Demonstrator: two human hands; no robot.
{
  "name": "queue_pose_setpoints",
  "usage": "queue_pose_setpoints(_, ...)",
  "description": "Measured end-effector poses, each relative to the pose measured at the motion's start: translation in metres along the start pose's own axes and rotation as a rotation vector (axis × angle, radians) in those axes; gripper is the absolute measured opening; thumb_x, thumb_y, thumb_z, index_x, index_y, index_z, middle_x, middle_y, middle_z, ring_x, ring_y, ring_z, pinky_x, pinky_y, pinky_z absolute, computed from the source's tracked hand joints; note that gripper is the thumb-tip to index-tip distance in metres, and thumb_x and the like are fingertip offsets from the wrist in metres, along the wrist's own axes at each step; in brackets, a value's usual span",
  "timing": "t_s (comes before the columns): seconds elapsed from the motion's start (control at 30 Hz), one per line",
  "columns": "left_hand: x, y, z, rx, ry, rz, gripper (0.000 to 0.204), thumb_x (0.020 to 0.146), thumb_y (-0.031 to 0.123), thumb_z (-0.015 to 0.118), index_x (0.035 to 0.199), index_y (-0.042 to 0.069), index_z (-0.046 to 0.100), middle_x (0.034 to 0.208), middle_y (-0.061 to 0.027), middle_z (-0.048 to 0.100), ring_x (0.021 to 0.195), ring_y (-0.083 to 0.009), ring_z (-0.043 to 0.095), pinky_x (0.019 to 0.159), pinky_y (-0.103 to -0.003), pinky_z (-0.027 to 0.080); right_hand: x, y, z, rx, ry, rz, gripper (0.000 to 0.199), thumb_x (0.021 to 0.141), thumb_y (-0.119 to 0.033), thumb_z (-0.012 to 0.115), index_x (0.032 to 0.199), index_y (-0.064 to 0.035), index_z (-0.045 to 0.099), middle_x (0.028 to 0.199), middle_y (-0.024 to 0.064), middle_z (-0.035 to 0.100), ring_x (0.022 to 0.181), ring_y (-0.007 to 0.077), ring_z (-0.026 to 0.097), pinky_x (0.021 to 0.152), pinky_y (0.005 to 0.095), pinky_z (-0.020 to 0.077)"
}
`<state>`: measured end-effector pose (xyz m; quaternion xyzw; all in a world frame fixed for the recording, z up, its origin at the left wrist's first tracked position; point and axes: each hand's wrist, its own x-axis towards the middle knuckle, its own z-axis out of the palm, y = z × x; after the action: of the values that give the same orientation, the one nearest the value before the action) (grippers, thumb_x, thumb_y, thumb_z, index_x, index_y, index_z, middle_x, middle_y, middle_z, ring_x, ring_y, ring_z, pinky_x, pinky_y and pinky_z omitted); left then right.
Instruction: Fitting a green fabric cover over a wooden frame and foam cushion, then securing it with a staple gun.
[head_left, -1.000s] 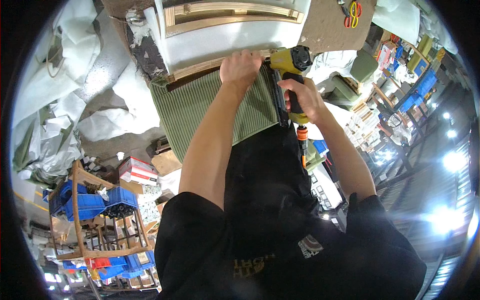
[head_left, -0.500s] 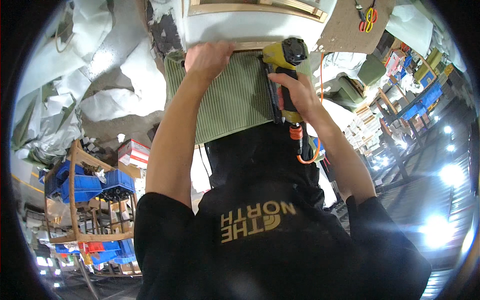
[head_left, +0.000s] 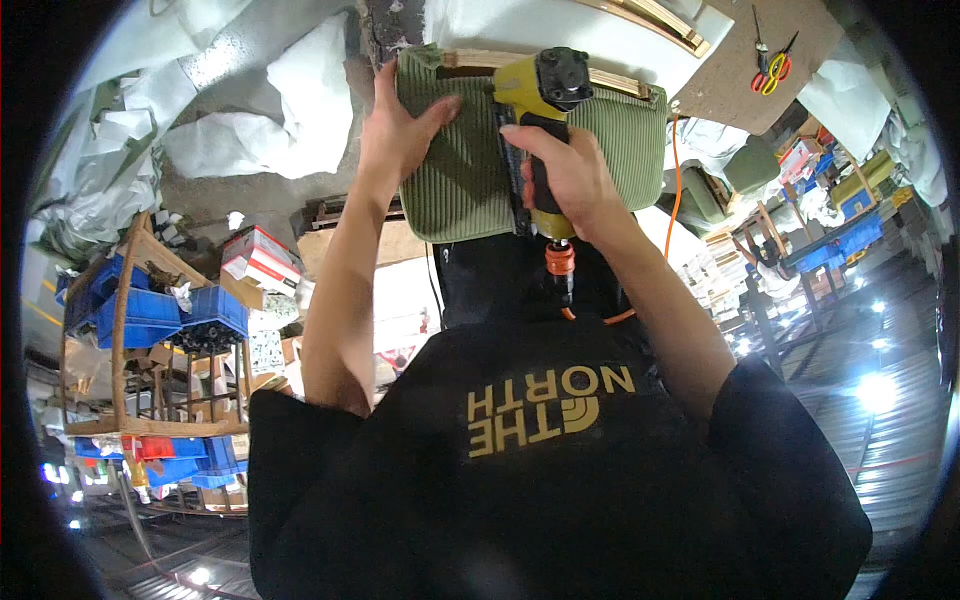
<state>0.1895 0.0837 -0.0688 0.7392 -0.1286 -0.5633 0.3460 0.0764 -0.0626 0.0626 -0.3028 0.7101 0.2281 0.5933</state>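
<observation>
A panel covered in green ribbed fabric (head_left: 630,150) lies in front of my body, with a bare wooden strip (head_left: 470,58) along its far edge and bunched fabric at its far left corner. My left hand (head_left: 397,130) grips its left edge, thumb across the top; some fingers are hidden behind the side. In my right hand (head_left: 575,175) is a yellow and black pneumatic staple gun (head_left: 520,85), my fingers wrapped round its handle. Its nose is over the panel's middle; I cannot tell whether it touches. An orange coupling (head_left: 561,260) joins its lower end to the hose.
Scissors with red and yellow handles (head_left: 771,75) lie on a brown board at the far right. The orange air hose (head_left: 678,180) runs up beside the panel. White padding sheets (head_left: 310,100) cover the floor at left. A wooden rack with blue bins (head_left: 140,318) stands at the left.
My left hand has moved from the panel's far edge to its left side, thumb now spread on top. The panel is turned and sits nearer the top of the view. The staple gun has shifted slightly left.
</observation>
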Motion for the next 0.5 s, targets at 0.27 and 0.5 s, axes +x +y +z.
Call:
queue_pose_setpoints(0.27, 0.01, 0.003, 0.006, 0.289, 0.268, -0.323, 0.073, 0.087, 0.066, 0.057, 0.129, 0.006, 0.059, 0.113, -0.021, 0.068, 0.105, -0.0361, 0.067, 0.092, -0.044, 0.051, -0.002, -0.019, 0.025, -0.127, -0.121, -0.077, 0.037, 0.085, -0.035, 0.071, 0.088, 0.0011, 0.064, 0.063, 0.0044, 0.056, 0.049, 0.0139, 0.057, 0.047, 0.0299, 0.0468)
queue_pose_setpoints(0.5, -0.121, 0.006, 0.036, -0.608, 0.274, -0.176, 0.054, 0.101, 0.021, 0.047, 0.146, -0.006, 0.034, 0.14, -0.0221, 0.047, 0.126, -0.0243, 0.049, 0.106, -0.034, 0.038, -0.006, -0.031, 0.04, -0.12, -0.194, -0.07, 0.037, 0.084, -0.037, 0.07, 0.087, -0.0013, 0.064, 0.063, 0.0032, 0.056, 0.049, 0.0124, 0.058, 0.047, 0.0278, 0.0464)
